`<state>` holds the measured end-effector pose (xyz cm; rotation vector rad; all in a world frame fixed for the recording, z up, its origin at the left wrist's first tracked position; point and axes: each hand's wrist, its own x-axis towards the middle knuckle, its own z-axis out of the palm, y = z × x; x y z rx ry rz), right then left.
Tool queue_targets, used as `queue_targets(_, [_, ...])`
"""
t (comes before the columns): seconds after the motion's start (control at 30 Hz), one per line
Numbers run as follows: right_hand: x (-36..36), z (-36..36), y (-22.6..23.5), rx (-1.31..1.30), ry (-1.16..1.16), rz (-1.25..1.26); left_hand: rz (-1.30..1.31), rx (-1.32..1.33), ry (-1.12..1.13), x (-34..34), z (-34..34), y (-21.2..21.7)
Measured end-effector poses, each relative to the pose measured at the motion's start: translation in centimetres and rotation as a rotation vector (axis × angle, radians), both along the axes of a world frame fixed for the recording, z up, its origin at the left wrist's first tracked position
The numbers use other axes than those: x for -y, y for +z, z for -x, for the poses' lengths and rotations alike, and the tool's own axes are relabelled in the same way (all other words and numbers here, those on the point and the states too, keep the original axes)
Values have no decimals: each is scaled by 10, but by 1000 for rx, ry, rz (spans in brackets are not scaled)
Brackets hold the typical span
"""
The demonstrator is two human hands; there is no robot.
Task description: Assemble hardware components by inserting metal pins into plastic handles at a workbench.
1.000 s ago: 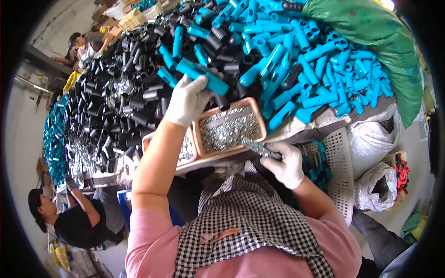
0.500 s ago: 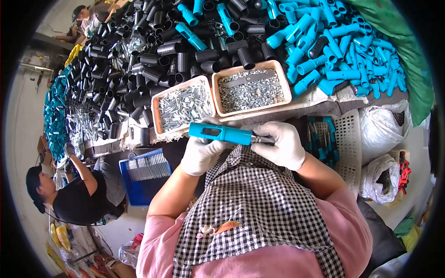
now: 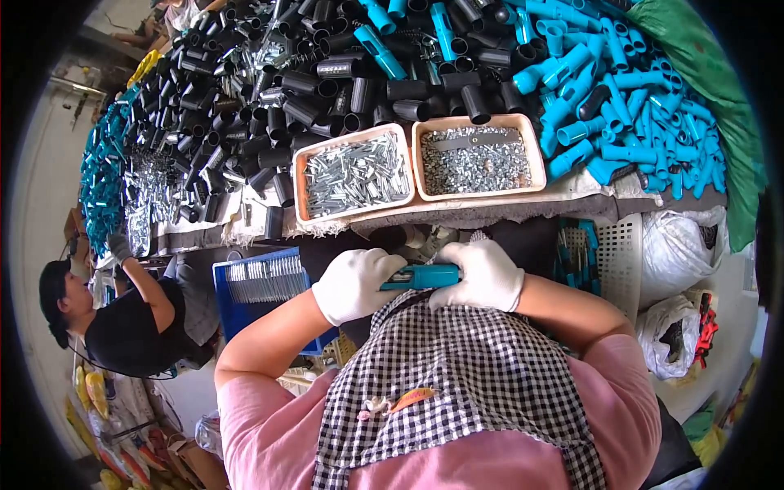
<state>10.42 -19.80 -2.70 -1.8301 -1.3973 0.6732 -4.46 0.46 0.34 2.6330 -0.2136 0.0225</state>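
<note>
1 chk'd apron (image 3: 457, 384), just past it 1 teal tube (image 3: 434, 277), approx. level, L hand (image 3: 356, 286) w/ fingers wrapped on one end, R hand (image 3: 485, 278) w/ fingers on the other, beyond, 1 pin tray (image 3: 300, 184) & 1 bits tray (image 3: 534, 155), & behind I see blk sleeves (image 3: 360, 96) & teal pile (image 3: 629, 153).

No wording can be made out with certainty. Small lettering runs along the orange, carrot-shaped patch (image 3: 413, 398) on the front of the black-and-white checked apron (image 3: 441, 355). In the heap beyond the trays, one black ribbed sleeve (image 3: 339, 67), lying on its side, bears a line of pale marks that looks like print along its body. The marks on the sleeve are too small and blurred to tell letter from letter.
</note>
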Motion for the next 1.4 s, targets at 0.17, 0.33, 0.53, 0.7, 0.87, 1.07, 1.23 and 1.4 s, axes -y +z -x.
queue_targets(0.17, [-20,0,-4,-80,-31,-159,19,60,-9,2,-12,-16])
queue_targets(0.33, [-19,-16,-5,15,-126,-124,-157,81,-9,-13,-42,-15])
queue_targets(0.53, [-12,-33,5,-79,-312,-95,-481,-168,361,-58,-103,-31])
queue_targets(0.7, [-2,-30,10,85,-298,-40,-499,-241,251,-66,-111,-26])
queue_targets(0.87, [6,-25,11,206,-304,-43,-4,346,263,-53,-93,-5])
queue_targets(1.07, [5,-18,9,328,-289,-38,340,325,89,6,-55,11])
queue_targets(1.23, [6,-13,8,353,-247,-73,332,322,85,22,-49,-13])
queue_targets(1.4, [8,-10,0,458,-179,10,-368,278,-69,40,-42,-2])
